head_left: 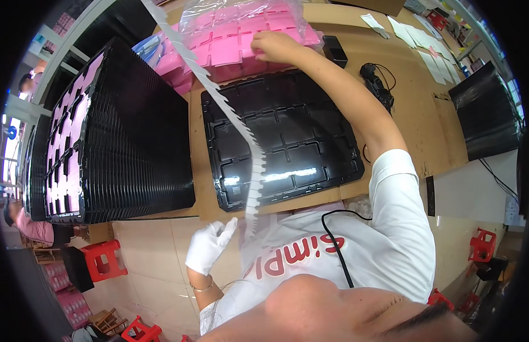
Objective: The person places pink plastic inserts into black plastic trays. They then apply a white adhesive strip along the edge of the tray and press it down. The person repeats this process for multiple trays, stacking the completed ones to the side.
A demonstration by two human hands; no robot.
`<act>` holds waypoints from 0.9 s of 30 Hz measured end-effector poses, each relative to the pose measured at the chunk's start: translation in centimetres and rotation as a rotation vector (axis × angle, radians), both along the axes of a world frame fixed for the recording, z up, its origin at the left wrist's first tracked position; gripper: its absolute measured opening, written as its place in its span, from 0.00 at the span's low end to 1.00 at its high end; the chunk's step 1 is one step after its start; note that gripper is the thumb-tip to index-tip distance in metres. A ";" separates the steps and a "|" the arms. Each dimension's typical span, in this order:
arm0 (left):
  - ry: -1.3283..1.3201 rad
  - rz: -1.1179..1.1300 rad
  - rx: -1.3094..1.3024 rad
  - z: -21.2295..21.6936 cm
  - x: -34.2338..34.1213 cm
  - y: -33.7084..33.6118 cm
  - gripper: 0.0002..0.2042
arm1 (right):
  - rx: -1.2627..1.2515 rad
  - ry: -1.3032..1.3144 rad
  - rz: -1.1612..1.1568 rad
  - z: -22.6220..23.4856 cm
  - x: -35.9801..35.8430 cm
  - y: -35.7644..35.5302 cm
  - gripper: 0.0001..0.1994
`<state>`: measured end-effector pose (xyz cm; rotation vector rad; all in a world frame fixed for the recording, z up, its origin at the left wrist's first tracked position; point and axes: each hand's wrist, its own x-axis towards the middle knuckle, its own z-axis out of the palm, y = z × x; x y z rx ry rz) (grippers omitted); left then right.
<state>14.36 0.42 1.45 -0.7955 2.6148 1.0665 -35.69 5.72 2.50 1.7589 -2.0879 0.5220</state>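
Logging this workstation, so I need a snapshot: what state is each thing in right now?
Black tray: flat on the table, compartments empty.
Stack of black trays: piled high, pink pieces in the top one.
Pink pieces in clear bag: heaped, bag open under the hand.
Right hand: bare, resting on the pink pieces.
Left hand: white-gloved, fingers at the strip's lower end.
White strip: stretched diagonally above the tray.

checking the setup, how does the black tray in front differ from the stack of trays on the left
The black tray lies alone and flat on the table, its pockets empty. The stack of trays is many layers high, its top one filled with pink pieces. Both are black, with grids of pockets.
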 end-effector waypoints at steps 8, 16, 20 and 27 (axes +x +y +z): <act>-0.150 0.024 0.165 0.2 8.1 -1.4 0.17 | 0.335 -0.603 -0.159 4.4 -0.1 -0.7 0.10; 0.641 0.033 -0.490 -1.6 3.6 -4.1 0.16 | 0.038 -1.084 -0.240 4.3 -3.5 -1.3 0.12; 0.759 0.610 0.707 0.4 -8.8 -3.3 0.15 | -0.343 -0.820 -0.250 3.3 -3.7 -1.6 0.12; 0.955 0.467 1.426 -3.0 -23.4 -8.9 0.42 | -0.407 0.062 0.134 2.6 2.3 2.7 0.21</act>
